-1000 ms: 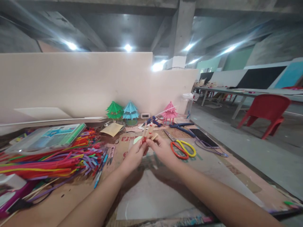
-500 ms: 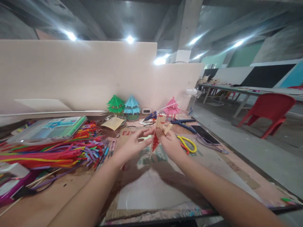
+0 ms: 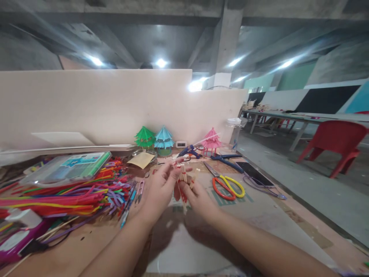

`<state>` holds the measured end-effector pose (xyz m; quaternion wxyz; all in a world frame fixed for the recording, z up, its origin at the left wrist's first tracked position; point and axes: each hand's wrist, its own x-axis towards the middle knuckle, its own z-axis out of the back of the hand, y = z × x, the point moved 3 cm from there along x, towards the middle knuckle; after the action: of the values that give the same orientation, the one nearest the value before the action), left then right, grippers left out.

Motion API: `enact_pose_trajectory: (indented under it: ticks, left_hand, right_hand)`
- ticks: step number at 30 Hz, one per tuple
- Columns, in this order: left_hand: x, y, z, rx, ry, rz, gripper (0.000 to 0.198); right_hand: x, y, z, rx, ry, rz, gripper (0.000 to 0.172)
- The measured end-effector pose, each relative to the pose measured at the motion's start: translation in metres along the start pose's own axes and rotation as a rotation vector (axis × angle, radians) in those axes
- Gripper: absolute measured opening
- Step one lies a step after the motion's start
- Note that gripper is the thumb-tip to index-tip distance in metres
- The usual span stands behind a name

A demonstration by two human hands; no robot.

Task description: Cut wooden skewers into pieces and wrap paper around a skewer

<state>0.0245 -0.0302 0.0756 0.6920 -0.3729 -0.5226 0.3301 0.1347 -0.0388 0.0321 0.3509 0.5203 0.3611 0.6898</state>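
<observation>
In front of me, above the paper-covered work area, my right hand (image 3: 202,199) grips a small piece built of pale wooden sticks with red parts (image 3: 183,176). The thumb presses on its near side. My left hand (image 3: 161,186) is at the piece's upper left, thumb and forefinger brought together by a small red and white bit (image 3: 177,163). Blur hides whether that bit belongs to the stick piece. Just right of my hands lie scissors with one red and one yellow handle (image 3: 227,187).
Colourful pipe cleaners (image 3: 72,198) and a plastic case (image 3: 69,168) fill the left side. Green (image 3: 144,137), blue (image 3: 164,139) and pink (image 3: 211,140) paper-roofed models stand behind. A glue gun (image 3: 190,151), pliers (image 3: 227,161) and phone (image 3: 255,174) lie beyond my hands.
My left hand has gone from spread fingers beside the stick piece to a pinch at its upper part. The right hand keeps its grip, the piece turned somewhat. The camera view has tilted up.
</observation>
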Motion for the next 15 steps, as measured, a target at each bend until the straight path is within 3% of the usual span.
enact_pose_trajectory:
  ticks: [7,15]
  left_hand:
    - [0.006,0.007,-0.005,0.078,-0.006,-0.010,0.028]
    - [0.003,0.025,-0.003,0.131,-0.082,0.055,0.025]
  right_hand:
    - [0.007,-0.021,-0.004,0.136,0.083,-0.121,0.044]
    - [0.008,-0.022,-0.004,0.228,0.128,-0.178,0.035]
